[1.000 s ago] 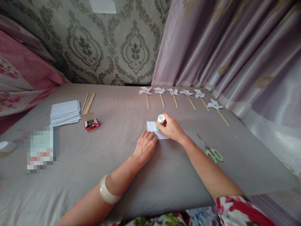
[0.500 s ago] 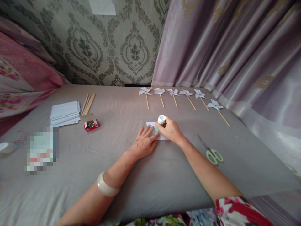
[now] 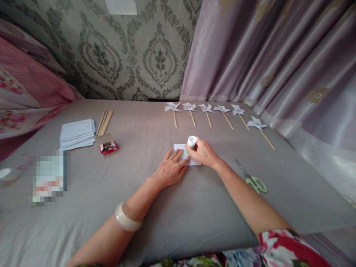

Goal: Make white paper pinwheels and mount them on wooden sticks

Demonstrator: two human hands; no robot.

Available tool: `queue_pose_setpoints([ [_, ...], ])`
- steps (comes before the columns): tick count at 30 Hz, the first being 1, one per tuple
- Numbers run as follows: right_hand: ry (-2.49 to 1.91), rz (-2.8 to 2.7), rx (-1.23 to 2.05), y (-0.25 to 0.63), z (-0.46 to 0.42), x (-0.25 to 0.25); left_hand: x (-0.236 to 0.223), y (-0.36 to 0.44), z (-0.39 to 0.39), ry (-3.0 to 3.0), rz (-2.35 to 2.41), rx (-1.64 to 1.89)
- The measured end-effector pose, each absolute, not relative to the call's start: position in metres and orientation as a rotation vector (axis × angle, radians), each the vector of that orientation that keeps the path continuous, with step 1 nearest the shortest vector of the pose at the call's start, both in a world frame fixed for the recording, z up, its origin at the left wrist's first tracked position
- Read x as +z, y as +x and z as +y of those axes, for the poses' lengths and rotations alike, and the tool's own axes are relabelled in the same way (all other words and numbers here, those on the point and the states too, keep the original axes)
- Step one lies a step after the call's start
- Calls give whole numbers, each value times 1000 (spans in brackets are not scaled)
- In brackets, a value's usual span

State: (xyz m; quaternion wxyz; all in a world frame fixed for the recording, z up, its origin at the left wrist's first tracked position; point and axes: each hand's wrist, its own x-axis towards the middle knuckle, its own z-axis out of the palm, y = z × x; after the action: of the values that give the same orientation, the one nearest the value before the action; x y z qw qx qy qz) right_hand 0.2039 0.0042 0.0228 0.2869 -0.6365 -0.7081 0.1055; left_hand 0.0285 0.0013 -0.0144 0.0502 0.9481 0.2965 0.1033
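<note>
A white glue stick with a green band stands nearly upright in my right hand, its lower end down at the sheet of paper. My fingers and thumb wrap round its side. Under both hands lies the small white paper, partly covered by them. Spread flat, my left hand presses on the paper's left side with its fingers stretched out. To the right of my right forearm rest scissors with light green handles.
Several paper pinwheels on sticks line the far right of the cloth-covered surface. At left are a stack of white paper, loose wooden sticks, an open red box of small metal pieces and a blurred-out item.
Both hands keep nearly the same place, with the glue stick still at the paper. The view has shifted slightly.
</note>
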Motion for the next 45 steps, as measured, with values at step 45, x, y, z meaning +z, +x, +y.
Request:
queue_pose_setpoints([
  [45, -1698, -1825, 244, 201, 7, 19, -17, 29, 2, 2863, 867, 359],
])
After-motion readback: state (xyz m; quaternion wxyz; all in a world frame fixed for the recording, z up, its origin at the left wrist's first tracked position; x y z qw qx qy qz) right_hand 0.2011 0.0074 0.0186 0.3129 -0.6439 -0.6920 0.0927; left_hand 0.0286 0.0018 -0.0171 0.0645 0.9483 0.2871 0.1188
